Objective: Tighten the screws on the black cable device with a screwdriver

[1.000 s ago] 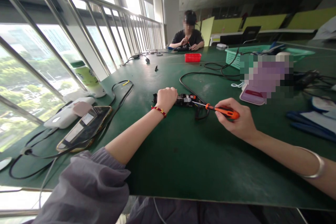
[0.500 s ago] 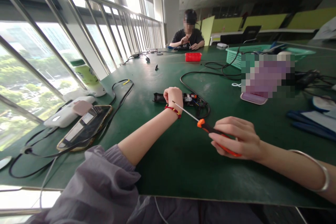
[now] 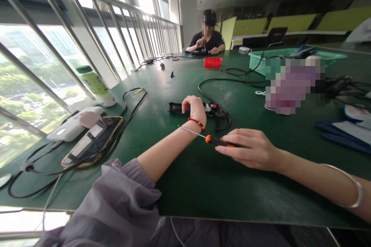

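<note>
A black tube-shaped device (image 3: pixel 176 107) lies on the green table, its right part showing bare wires and small orange and blue parts. Over its middle is my left hand (image 3: pixel 196 109), bent at the wrist with the fingers curled down; what the fingertips hold, if anything, is hidden. My right hand (image 3: pixel 251 148) grips a screwdriver (image 3: pixel 214 140) by its black and orange handle. The thin shaft points left and passes over my left wrist in view, apart from the device.
A black cord (image 3: pixel 213 80) runs from the device toward a green basket (image 3: pixel 257 63). A red box (image 3: pixel 212 62) stands farther back, before a seated person (image 3: pixel 207 38). At left are a phone (image 3: pixel 92 142), a white pouch-like object (image 3: pixel 68 127) and a bottle (image 3: pixel 97 87).
My right hand has moved left with the screwdriver, whose tip now lies lower and farther left. My left hand has shifted slightly right, its fingers turned and lifted a little.
</note>
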A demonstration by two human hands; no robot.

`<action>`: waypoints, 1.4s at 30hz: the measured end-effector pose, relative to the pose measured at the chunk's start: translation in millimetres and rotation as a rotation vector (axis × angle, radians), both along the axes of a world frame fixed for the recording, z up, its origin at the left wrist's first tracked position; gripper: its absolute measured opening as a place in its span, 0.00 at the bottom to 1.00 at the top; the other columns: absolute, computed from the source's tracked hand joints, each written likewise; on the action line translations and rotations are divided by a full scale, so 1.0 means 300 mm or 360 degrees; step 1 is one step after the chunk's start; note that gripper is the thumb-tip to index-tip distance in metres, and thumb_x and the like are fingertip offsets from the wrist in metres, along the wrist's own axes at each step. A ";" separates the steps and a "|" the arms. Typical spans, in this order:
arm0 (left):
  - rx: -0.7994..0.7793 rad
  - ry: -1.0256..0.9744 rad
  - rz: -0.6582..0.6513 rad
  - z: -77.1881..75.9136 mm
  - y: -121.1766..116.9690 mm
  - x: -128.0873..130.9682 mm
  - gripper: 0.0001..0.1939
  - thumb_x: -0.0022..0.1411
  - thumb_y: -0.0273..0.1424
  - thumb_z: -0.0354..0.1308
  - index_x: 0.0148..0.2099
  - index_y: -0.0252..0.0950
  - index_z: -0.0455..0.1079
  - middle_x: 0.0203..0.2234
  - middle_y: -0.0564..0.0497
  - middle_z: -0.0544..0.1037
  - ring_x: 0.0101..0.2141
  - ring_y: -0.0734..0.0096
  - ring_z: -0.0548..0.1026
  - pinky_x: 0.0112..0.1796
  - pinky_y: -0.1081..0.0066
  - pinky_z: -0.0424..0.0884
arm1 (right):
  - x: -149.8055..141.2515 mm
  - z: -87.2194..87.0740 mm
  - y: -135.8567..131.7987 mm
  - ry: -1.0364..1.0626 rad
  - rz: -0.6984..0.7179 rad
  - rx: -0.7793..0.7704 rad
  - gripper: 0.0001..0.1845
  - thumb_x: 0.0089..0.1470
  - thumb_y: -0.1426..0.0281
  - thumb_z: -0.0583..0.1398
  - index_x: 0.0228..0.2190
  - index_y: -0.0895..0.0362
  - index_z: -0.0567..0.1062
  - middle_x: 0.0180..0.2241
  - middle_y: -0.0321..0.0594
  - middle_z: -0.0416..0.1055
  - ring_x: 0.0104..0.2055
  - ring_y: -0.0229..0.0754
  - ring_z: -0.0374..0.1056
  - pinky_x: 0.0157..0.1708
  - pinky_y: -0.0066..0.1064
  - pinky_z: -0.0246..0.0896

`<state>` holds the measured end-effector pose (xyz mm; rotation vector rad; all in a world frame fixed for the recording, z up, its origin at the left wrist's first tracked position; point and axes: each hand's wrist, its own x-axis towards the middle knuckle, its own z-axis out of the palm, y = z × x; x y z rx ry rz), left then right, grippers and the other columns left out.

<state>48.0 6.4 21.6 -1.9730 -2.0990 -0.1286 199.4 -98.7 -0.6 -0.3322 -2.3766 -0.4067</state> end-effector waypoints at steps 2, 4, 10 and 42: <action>0.0003 0.0039 -0.0007 -0.001 0.000 0.002 0.13 0.61 0.16 0.46 0.41 0.15 0.70 0.36 0.29 0.73 0.37 0.48 0.75 0.31 0.60 0.71 | 0.001 -0.003 -0.001 -0.0028 0.0011 -0.0015 0.15 0.56 0.75 0.56 0.46 0.55 0.71 0.37 0.41 0.74 0.34 0.36 0.70 0.33 0.29 0.67; 0.0007 0.0111 -0.0012 -0.002 -0.001 0.004 0.13 0.61 0.15 0.44 0.41 0.15 0.70 0.36 0.30 0.74 0.36 0.51 0.76 0.29 0.61 0.70 | 0.002 -0.006 -0.002 -0.0045 0.0029 -0.0022 0.16 0.55 0.74 0.57 0.46 0.56 0.71 0.37 0.42 0.75 0.33 0.36 0.69 0.32 0.30 0.67; -0.0011 0.0184 -0.0031 0.001 -0.003 0.003 0.14 0.60 0.15 0.44 0.38 0.18 0.71 0.34 0.32 0.74 0.30 0.56 0.77 0.25 0.66 0.68 | -0.006 -0.003 -0.011 -0.0030 0.0079 -0.0070 0.16 0.54 0.75 0.59 0.46 0.57 0.71 0.36 0.43 0.75 0.31 0.37 0.69 0.31 0.30 0.66; -0.0264 0.0067 -0.0067 0.052 0.049 -0.005 0.13 0.54 0.13 0.49 0.36 0.22 0.75 0.29 0.36 0.76 0.28 0.60 0.74 0.27 0.68 0.61 | -0.020 0.073 -0.075 -0.0059 0.0253 0.0211 0.09 0.49 0.70 0.58 0.34 0.59 0.75 0.22 0.38 0.74 0.22 0.35 0.68 0.25 0.29 0.68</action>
